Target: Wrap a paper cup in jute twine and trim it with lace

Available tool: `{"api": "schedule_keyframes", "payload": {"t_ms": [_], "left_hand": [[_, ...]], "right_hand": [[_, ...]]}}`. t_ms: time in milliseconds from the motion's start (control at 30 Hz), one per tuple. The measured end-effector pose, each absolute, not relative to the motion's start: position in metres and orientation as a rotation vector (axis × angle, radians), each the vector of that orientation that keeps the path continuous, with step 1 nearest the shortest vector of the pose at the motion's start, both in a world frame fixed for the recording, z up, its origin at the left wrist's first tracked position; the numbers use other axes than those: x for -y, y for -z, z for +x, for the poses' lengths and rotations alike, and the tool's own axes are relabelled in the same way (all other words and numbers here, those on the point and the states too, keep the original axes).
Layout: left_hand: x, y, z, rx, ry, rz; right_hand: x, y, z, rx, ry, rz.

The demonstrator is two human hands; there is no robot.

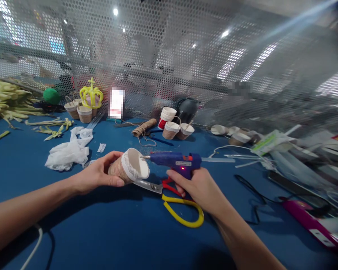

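Observation:
My left hand (pixel 108 170) is closed around a paper cup (pixel 123 169) wrapped in brown twine, with white lace below its rim. The cup is tilted, its mouth facing right. In my right hand (pixel 195 183) is a blue hot glue gun (pixel 169 159) with a red light lit and a clear glue stick (pixel 218 160) jutting from its back. The nozzle points left, at the cup's rim; whether it touches, I cannot tell. Beneath the glue gun lie scissors (pixel 183 210) with red and yellow handles, their blades partly hidden by the cup.
Crumpled white lace (pixel 67 153) lies on the blue table (pixel 101 232) at left. Twine-wrapped cups (pixel 171 130), a twine roll (pixel 144 126) and a yellow crown (pixel 91 95) stand at the back before a perforated metal screen (pixel 146 48). A purple power strip (pixel 307 219) with cables lies right.

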State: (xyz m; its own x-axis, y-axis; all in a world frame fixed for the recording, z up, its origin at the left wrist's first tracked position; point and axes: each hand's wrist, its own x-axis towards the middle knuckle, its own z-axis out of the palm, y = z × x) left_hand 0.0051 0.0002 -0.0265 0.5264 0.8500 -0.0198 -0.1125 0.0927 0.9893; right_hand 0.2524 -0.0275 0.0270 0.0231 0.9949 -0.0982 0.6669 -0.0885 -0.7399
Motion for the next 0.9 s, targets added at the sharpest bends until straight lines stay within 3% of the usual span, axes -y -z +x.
{"api": "schedule_keyframes", "payload": {"t_ms": [900], "left_hand": [[0.0017, 0.0255, 0.006, -0.716, -0.777, 1.317]], "right_hand": [[0.0291, -0.0329, 0.2557, 1.727, -0.821, -1.877]]}}
